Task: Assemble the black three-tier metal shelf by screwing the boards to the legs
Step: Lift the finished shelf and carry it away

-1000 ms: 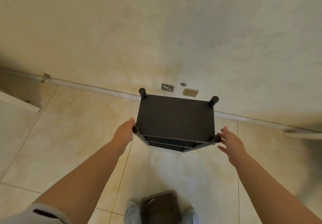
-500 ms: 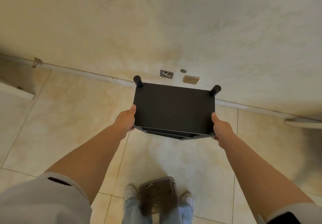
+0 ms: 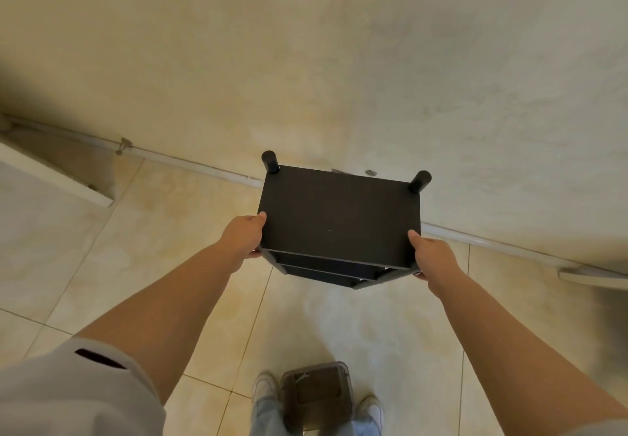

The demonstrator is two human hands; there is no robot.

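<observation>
Black shelf, now nearer the wall, stays gripped by left hand and right hand.

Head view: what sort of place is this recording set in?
Probably a bare indoor room, perhaps in a home. It has a glossy beige tiled floor, a plain cream wall with a pale skirting, and the shelf stands beside that wall.

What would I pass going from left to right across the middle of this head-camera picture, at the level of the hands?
White ledge → left hand gripping the shelf's left edge → black shelf → right hand gripping its right edge → white ledge end by the wall.
</observation>
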